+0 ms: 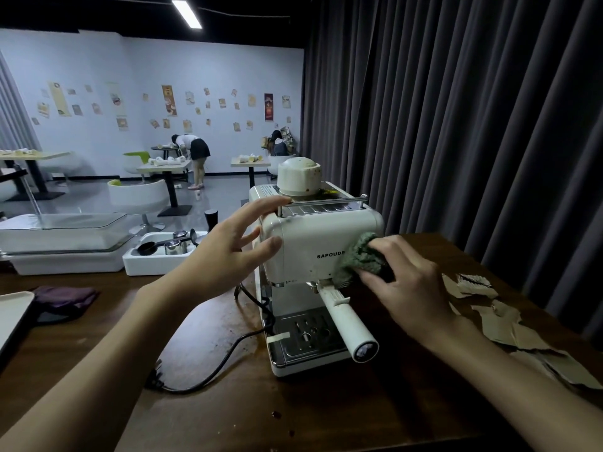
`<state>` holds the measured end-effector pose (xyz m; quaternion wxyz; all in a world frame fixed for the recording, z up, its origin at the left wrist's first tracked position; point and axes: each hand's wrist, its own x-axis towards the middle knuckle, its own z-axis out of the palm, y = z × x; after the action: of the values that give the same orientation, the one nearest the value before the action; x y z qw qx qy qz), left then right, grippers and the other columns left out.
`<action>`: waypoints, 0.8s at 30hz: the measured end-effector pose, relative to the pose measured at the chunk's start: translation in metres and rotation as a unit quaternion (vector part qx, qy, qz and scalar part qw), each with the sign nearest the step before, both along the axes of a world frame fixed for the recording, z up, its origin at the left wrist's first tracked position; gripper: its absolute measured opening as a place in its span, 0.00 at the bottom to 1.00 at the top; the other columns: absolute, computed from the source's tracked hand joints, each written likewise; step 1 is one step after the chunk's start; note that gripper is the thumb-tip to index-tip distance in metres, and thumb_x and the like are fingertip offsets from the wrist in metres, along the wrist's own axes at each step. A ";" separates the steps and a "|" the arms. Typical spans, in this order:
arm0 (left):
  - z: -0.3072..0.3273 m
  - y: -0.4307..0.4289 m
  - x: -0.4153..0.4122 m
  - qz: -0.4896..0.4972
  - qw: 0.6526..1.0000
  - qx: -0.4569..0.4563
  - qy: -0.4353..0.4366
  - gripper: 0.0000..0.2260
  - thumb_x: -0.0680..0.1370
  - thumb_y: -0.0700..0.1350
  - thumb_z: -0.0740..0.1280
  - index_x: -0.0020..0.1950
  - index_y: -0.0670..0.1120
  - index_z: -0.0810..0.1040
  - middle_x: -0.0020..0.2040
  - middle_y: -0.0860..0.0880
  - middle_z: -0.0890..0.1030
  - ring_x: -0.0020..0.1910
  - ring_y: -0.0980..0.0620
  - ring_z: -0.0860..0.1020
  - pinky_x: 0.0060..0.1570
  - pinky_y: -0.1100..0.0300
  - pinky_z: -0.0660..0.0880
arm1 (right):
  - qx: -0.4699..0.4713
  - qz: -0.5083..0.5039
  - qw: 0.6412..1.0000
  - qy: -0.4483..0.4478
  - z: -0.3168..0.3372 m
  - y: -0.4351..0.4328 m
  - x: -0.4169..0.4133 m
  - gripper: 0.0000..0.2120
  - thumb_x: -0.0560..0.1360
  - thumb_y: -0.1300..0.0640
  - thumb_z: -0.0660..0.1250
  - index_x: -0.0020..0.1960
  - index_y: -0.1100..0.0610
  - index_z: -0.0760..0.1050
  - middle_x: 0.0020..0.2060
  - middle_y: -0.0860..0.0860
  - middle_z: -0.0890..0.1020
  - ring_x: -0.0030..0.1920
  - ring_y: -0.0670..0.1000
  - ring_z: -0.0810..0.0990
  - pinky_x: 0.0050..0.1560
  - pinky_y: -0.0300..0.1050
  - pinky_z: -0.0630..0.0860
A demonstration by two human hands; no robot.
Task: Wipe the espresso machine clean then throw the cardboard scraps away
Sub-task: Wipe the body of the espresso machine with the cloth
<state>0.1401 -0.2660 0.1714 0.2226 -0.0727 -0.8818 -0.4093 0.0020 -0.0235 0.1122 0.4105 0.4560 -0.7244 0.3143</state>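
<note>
A cream espresso machine (pixel 310 236) stands on the dark wooden table (pixel 326 409), its portafilter handle (pixel 350 324) pointing toward me. My right hand (pixel 408 288) grips a crumpled green cloth (pixel 362 259) and presses it against the right part of the machine's front panel. My left hand (pixel 228 252) has its fingers spread and straight, touching the machine's upper left corner and side. Torn cardboard scraps (pixel 509 324) lie on the table to the right of the machine.
A black power cord (pixel 225 357) snakes over the table left of the machine. A purple cloth (pixel 63 296) and a white tray (pixel 13 314) sit at far left. Behind are a white bin of metal tools (pixel 163 252) and a glass case (pixel 65 230). A dark curtain (pixel 473 125) hangs to the right.
</note>
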 end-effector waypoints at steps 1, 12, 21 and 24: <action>0.000 0.000 0.000 0.002 1.000 -0.004 -0.001 0.22 0.77 0.60 0.65 0.72 0.65 0.68 0.70 0.67 0.69 0.72 0.56 0.69 0.70 0.46 0.71 | -0.010 -0.010 1.000 -0.007 -0.002 0.003 -0.001 0.17 0.67 0.63 0.78 0.53 0.64 0.77 0.48 0.55 0.80 0.45 0.52 0.80 0.44 0.42 0.78; -0.002 -0.001 0.000 0.000 1.000 -0.003 0.010 0.23 0.77 0.56 0.65 0.72 0.63 0.68 0.71 0.64 0.70 0.73 0.57 0.69 0.72 0.46 0.69 | 0.022 -0.014 1.000 0.010 0.014 -0.013 0.020 0.12 0.68 0.51 0.74 0.44 0.59 0.79 0.38 0.51 0.81 0.35 0.53 0.80 0.32 0.45 0.77; -0.003 -0.005 -0.002 -0.015 1.000 -0.003 0.010 0.24 0.77 0.61 0.64 0.73 0.64 0.67 0.71 0.64 0.70 0.71 0.66 0.67 0.71 0.64 0.65 | 0.065 0.086 0.993 -0.053 0.020 -0.035 0.025 0.14 0.66 0.56 0.78 0.43 0.59 0.75 0.37 0.51 0.76 0.37 0.53 0.76 0.38 0.46 0.72; -0.003 -0.004 -0.002 -0.026 1.000 0.011 0.008 0.23 0.79 0.56 0.65 0.74 0.62 0.67 0.70 0.65 0.69 0.68 0.71 0.67 0.68 0.72 0.63 | 0.092 0.108 0.989 -0.048 0.023 -0.042 0.028 0.14 0.66 0.53 0.77 0.43 0.57 0.73 0.37 0.49 0.76 0.37 0.52 0.76 0.37 0.49 0.74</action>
<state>0.1386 -0.2696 0.1684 0.2198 -0.0963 -0.8735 -0.4236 0.0297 -0.0650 0.1356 0.2946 0.5519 -0.7157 0.3105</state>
